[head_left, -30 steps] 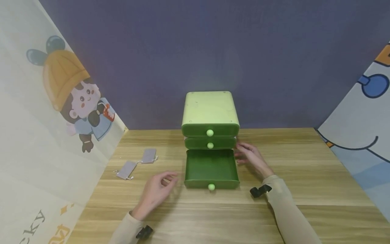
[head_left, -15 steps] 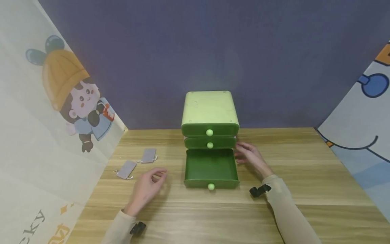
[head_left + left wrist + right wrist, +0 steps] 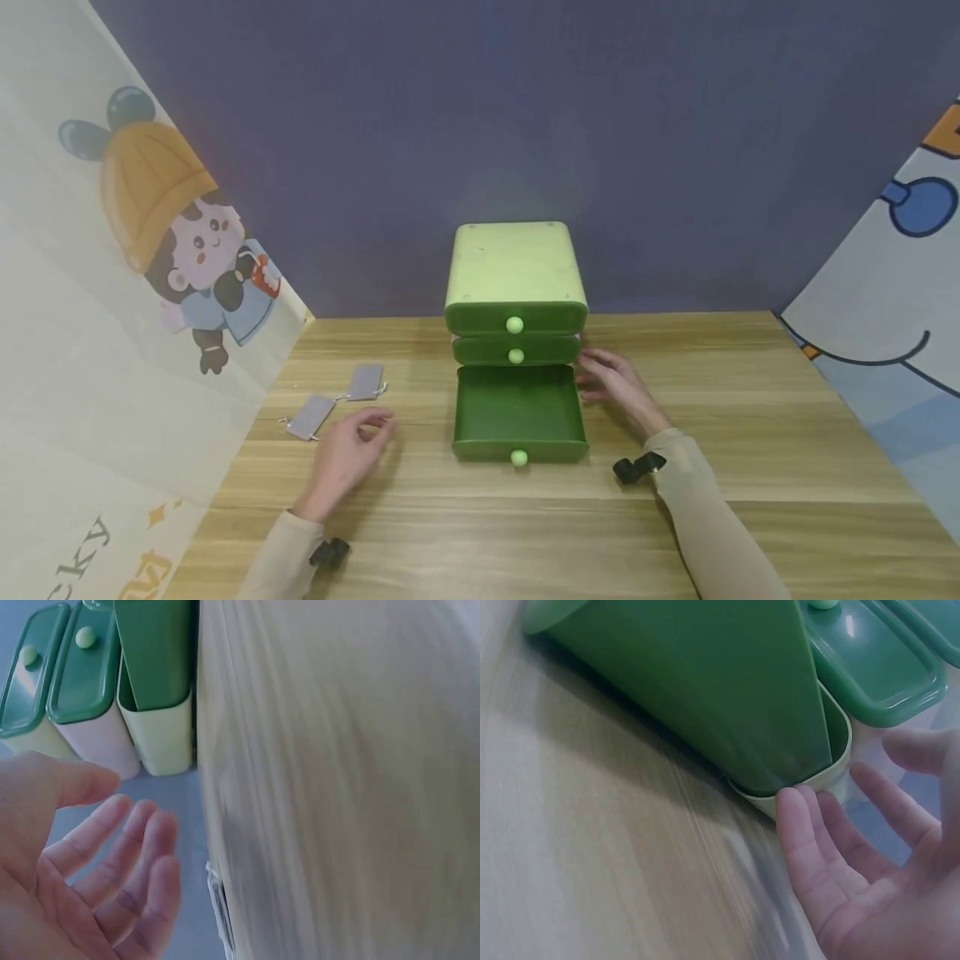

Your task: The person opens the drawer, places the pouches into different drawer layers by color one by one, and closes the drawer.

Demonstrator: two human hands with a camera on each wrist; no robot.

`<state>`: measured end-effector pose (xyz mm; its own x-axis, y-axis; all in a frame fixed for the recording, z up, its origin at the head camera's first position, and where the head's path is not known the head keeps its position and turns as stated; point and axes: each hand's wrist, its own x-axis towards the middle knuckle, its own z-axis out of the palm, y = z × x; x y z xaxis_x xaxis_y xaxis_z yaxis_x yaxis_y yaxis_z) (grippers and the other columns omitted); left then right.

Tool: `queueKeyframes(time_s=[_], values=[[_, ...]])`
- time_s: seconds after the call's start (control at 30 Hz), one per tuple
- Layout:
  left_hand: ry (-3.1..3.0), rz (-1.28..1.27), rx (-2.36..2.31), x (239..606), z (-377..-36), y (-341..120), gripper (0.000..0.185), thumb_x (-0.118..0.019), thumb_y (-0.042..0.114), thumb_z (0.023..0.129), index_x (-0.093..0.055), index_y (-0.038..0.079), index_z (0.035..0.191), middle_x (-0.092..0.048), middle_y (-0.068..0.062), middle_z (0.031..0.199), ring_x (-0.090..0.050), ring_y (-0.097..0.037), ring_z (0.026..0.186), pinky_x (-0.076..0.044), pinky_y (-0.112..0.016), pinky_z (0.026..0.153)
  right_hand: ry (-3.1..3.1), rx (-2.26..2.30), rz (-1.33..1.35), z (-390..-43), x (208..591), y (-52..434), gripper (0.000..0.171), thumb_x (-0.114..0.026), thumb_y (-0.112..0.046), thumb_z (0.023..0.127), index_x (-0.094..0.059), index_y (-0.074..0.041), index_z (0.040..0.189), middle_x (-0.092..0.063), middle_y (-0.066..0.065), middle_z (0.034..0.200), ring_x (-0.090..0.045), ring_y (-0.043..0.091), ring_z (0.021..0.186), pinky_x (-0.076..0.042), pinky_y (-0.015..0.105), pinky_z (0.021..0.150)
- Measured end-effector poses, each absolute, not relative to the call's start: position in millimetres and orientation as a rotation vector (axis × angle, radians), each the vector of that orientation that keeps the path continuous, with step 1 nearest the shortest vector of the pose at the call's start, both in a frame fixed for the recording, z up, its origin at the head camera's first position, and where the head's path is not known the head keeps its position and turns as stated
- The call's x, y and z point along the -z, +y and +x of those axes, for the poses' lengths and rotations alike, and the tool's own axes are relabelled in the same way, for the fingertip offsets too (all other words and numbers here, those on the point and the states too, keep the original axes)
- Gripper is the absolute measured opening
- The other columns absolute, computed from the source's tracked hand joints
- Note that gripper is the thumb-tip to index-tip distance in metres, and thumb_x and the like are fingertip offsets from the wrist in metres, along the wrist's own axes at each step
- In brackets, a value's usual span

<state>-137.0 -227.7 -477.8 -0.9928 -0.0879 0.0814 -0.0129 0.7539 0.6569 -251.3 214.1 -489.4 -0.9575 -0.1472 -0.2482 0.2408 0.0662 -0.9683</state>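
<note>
A three-drawer cabinet (image 3: 516,262) with a pale green top stands against the back wall in the head view. Its bottom drawer (image 3: 520,408) is pulled out and bare inside; the upper two are pushed in. My right hand (image 3: 618,390) lies along the cabinet's right side, its relaxed fingers at the lower compartment's edge, as the right wrist view shows. Nothing is gripped there. Left of the drawer, my left hand (image 3: 348,454) hovers with loosely bent fingers and holds nothing. Two small grey drawstring pouches lie beyond it: a nearer pouch (image 3: 309,417) and a farther pouch (image 3: 366,382).
Everything stands on a wooden table (image 3: 540,533). A dark blue wall (image 3: 517,125) closes off the back. Printed cloth panels border both sides, the left panel (image 3: 67,333) with a cartoon figure. Each wrist wears a small black camera.
My left hand has moved leftward, away from the open drawer and closer to the grey pouches. The right hand stays at the cabinet's side, and the drawers have not moved.
</note>
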Motion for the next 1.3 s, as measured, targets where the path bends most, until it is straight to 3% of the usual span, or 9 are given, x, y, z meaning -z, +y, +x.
queueKeyframes(time_s=[0.13, 0.5, 0.83, 1.3], values=[[-2.849, 0.093, 1.039, 477, -138, -236, 0.025, -0.073, 0.028, 0.102, -0.078, 0.015, 0.123, -0.081, -0.008, 0.113, -0.079, -0.024, 0.092, -0.06, -0.036, 0.074, 2.061, 1.977, 0.089, -251, 488, 213, 0.064, -0.064, -0.034, 0.108, -0.042, -0.001, 0.159, -0.062, 0.023, 0.142, -0.069, 0.013, 0.099, -0.063, 0.033, 0.087], [-2.854, 0.115, 1.009, 474, -140, -253, 0.028, -0.071, 0.028, 0.102, -0.077, 0.012, 0.125, -0.08, -0.011, 0.116, -0.079, -0.029, 0.097, -0.061, -0.04, 0.077, 2.046, 1.994, 0.087, -249, 488, 214, 0.065, -0.065, -0.033, 0.107, -0.042, -0.002, 0.16, -0.066, 0.016, 0.135, -0.07, 0.012, 0.099, -0.063, 0.033, 0.088], [-2.883, 0.136, 0.849, 472, -143, -283, 0.03, -0.069, 0.029, 0.103, -0.076, 0.011, 0.126, -0.08, -0.014, 0.119, -0.079, -0.032, 0.098, -0.06, -0.039, 0.073, 2.027, 1.997, 0.095, -249, 488, 214, 0.067, -0.066, -0.034, 0.106, -0.042, -0.003, 0.16, -0.062, 0.021, 0.141, -0.069, 0.015, 0.102, -0.063, 0.033, 0.088], [-2.877, 0.164, 0.815, 461, -143, -310, 0.029, -0.068, 0.029, 0.103, -0.078, 0.011, 0.123, -0.081, -0.016, 0.113, -0.078, -0.033, 0.098, -0.057, -0.038, 0.074, 2.012, 2.022, 0.096, -250, 491, 212, 0.067, -0.068, -0.034, 0.105, -0.043, -0.002, 0.159, -0.068, 0.012, 0.131, -0.07, 0.014, 0.1, -0.064, 0.031, 0.084]])
